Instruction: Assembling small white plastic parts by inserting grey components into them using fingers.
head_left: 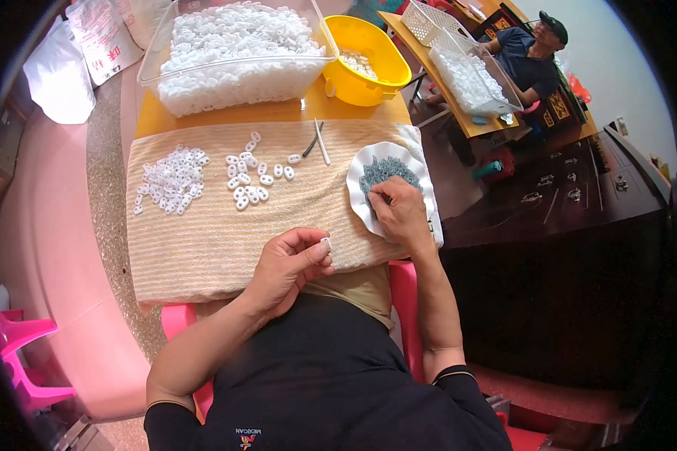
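My left hand [289, 263] is closed, pinching a small white plastic piece [326, 243] between thumb and fingertip just above the near edge of the cloth. My right hand [400, 214] reaches into a white scalloped plate [358, 197], its thumb and fingers pressed together at a heap of small grey-blue pieces [387, 168]. What those fingertips hold, if anything, is too small to make out. On the striped cloth [195, 252] lie a pile of small white pieces [171, 180] at the left and several white oval pieces with two holes [266, 180] near the middle.
Behind the cloth stand a clear bin [241, 101] heaped with white pieces and a yellow basin [365, 90]. Two thin sticks, one white [323, 143] and one dark [311, 141], lie near the plate. Another person [530, 64] sits at a table far right. White sacks [62, 71] stand far left.
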`<state>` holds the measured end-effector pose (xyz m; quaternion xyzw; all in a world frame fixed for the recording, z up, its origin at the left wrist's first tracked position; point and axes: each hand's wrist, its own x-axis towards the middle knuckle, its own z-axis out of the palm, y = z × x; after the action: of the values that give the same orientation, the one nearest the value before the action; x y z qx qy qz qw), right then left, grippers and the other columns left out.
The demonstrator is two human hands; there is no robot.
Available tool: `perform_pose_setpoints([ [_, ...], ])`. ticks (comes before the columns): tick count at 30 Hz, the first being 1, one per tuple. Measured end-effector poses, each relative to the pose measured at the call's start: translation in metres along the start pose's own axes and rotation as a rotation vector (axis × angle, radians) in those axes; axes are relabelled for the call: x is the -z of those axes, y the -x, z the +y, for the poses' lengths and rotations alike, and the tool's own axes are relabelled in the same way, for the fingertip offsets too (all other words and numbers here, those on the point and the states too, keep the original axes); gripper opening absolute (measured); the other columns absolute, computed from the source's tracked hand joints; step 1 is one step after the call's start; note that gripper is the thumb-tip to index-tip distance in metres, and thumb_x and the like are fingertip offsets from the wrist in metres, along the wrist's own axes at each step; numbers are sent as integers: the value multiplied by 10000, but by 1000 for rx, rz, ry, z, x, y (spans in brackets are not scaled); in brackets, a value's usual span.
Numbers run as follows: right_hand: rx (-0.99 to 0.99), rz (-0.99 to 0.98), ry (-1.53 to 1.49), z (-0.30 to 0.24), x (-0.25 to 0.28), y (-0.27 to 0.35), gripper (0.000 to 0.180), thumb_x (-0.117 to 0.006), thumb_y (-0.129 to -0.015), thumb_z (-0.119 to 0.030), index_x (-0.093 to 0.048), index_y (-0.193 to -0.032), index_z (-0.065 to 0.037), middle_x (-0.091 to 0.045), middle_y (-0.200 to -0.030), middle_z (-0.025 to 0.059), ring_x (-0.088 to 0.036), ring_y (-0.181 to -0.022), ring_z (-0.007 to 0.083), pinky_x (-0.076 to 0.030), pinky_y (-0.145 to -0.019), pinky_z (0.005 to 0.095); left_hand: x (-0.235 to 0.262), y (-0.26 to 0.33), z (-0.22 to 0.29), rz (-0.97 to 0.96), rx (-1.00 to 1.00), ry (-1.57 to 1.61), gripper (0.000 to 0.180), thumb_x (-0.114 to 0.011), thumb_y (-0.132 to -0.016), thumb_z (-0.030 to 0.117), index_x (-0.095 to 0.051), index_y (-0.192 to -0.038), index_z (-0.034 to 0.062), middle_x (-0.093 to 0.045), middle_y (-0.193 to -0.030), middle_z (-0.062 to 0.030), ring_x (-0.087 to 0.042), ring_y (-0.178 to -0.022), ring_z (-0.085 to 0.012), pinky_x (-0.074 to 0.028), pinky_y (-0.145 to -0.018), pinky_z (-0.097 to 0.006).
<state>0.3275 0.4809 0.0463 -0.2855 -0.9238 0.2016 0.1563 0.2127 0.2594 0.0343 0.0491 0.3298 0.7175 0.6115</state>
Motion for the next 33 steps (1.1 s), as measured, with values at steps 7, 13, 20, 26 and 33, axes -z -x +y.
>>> perform_pose_setpoints([
  [7, 43, 11, -5, -6, 2, 1, 128, -630, -804, -170, -678, -835, -55, -620, -850, 130, -619, -803, 329, -488, -712, 400, 1, 0, -1, -1, -7, 10, 187, -629, -887, 81, -571, -1056, 25, -617, -876, -43, -620, -785, -130, -568, -719, -287],
  [13, 143, 99, -33, -9, 7, -1, 120, -654, -794, -85, -679, -892, -20, -611, -789, 133, -617, -706, 292, -479, -631, 352, 2, -2, -1, 17, 0, -5, 192, -637, -882, 82, -572, -1055, 29, -614, -874, -37, -618, -785, -124, -568, -712, -283],
  [20, 178, -33, 20, -20, 9, 9, 96, -662, -820, -122, -683, -875, -46, -606, -805, 111, -620, -721, 293, -481, -629, 354, 2, -2, -1, 24, 3, -5, 193, -642, -880, 87, -573, -1051, 31, -610, -867, -33, -614, -778, -120, -566, -703, -276],
  [26, 142, -64, 73, -26, 9, 18, 125, -660, -839, -178, -681, -886, -64, -600, -830, 101, -618, -727, 307, -487, -633, 376, 2, -1, 0, 30, 5, -3, 192, -644, -879, 91, -573, -1048, 31, -610, -865, -33, -613, -776, -119, -564, -700, -275],
  [33, 113, 1, 137, -35, 12, 26, 144, -647, -857, -219, -676, -925, -95, -587, -840, 90, -618, -711, 306, -491, -613, 391, 2, -1, 0, 29, 6, -11, 192, -643, -880, 93, -572, -1048, 34, -611, -866, -32, -613, -777, -118, -564, -707, -275],
])
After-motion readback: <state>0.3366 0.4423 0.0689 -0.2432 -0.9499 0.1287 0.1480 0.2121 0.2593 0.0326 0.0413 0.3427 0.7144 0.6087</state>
